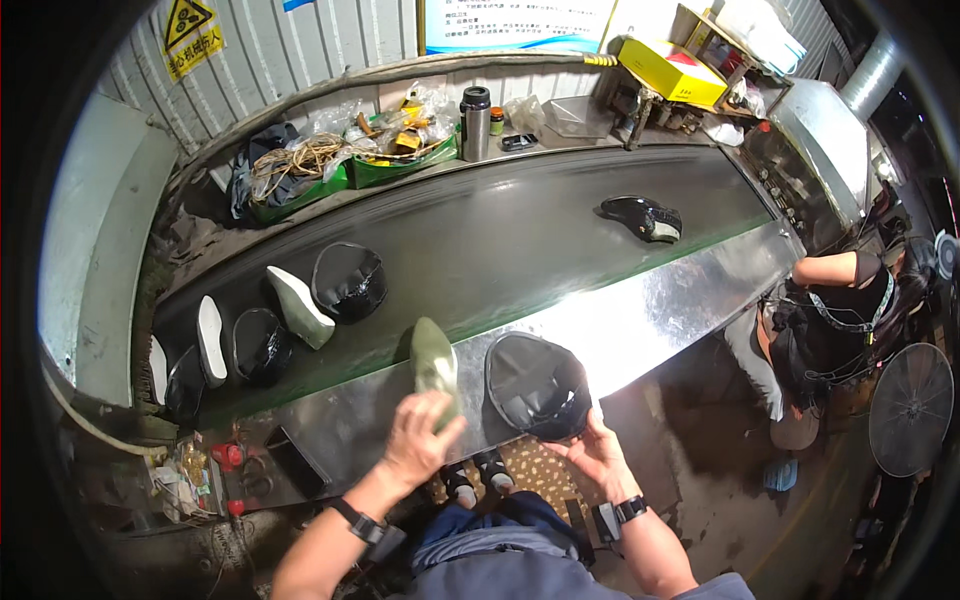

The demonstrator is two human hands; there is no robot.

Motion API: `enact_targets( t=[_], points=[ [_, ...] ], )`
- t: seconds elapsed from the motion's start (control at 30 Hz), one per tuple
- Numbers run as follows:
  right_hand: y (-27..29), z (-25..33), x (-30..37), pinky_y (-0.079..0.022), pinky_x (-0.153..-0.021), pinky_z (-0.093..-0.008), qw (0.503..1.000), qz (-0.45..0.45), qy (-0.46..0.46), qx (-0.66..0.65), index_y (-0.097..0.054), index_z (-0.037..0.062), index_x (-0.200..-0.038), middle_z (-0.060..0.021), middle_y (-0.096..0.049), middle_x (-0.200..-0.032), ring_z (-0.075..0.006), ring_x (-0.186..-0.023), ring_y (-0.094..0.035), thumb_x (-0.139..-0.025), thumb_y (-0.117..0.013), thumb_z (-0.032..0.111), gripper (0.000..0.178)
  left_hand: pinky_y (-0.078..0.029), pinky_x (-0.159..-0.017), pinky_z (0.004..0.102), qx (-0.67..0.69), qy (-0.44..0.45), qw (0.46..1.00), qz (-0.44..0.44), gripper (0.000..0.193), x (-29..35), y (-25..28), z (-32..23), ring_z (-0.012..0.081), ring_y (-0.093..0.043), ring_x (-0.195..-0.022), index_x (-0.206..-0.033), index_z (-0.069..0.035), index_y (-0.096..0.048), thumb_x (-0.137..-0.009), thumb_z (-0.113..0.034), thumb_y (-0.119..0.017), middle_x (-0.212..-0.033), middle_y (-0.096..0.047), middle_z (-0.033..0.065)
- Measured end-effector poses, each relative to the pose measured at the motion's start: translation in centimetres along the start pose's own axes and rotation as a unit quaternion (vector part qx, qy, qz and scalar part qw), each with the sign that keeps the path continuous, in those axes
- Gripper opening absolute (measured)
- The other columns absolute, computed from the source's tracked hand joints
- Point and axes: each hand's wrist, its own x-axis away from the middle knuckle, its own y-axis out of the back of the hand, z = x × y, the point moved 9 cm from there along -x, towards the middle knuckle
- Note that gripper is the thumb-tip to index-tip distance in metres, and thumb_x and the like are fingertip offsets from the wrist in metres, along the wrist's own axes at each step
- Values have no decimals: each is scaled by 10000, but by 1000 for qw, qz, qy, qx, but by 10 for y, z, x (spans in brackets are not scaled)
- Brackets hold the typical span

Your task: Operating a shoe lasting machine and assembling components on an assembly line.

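Note:
My left hand (418, 440) is closed around one end of an olive-green shoe last (433, 362), held over the inner edge of the metal ledge. Gripped at its lower right rim by my right hand (600, 458) is a black glossy shoe upper (537, 385), its wide opening facing up. The last and the upper are apart. Farther left on the dark conveyor belt (480, 240) lie a pale-soled last (300, 308) beside a black upper (349, 282), and another last (210, 340) beside a second upper (261, 346). One more such pair is partly cut off at the belt's left end.
A black shoe (642, 218) lies on the belt's far right. Behind the belt stand green trays (405, 165) of cords and bags, a steel thermos (475, 124) and a yellow box (672, 72). At the right sits another person (840, 310), near a round fan (911, 412). A shiny metal ledge (640, 325) runs along my side.

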Motion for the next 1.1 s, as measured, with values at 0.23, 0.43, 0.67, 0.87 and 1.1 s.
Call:
enact_targets(
  t=[0.23,0.43,0.67,0.87,1.1],
  points=[
    [-8,11,-10,-449,-980,-560,995,-44,11,93,-500,130,-1404,-74,-565,-1386,-285,-1246,-541,-976,-592,432,531,-357,-1037,437,92,-33,993,66,238,12,-55,-81,219,-496,-1158,-1066,-219,-720,-834,-210,-668,-1189,-567,50],
    [-115,20,58,-528,-770,-303,751,60,211,623,-696,-1,-1068,-43,-691,-854,-128,-848,-628,-892,-730,138,227,-492,-965,390,782,567,235,-106,572,42,-100,36,252,-650,-994,-1219,13,-635,-983,-505,-577,-1105,-688,86],
    [-86,-92,63,-319,-1157,-595,356,231,395,815,-721,108,-1103,-56,-633,-855,-229,-818,-603,-731,-760,114,374,-504,-814,361,537,653,533,31,235,74,-138,121,197,-666,-869,-938,-19,-700,-922,-253,-703,-968,-720,110],
    [-93,-73,25,-390,-1108,-457,519,142,450,713,-451,13,-1386,-225,-395,-1392,-418,-1230,-468,-610,-955,220,948,-482,-809,486,109,524,839,-101,273,39,-108,151,380,-629,-905,-836,-19,-655,-914,-280,-680,-882,-685,167],
    [-88,-81,-2,-286,-1164,-552,584,212,312,719,-323,-25,-1489,-284,-330,-1528,-459,-1418,-341,-746,-844,109,917,-513,-817,451,236,622,746,-22,252,61,-105,153,365,-687,-881,-936,5,-664,-921,-246,-660,-884,-710,189]
  ],
)
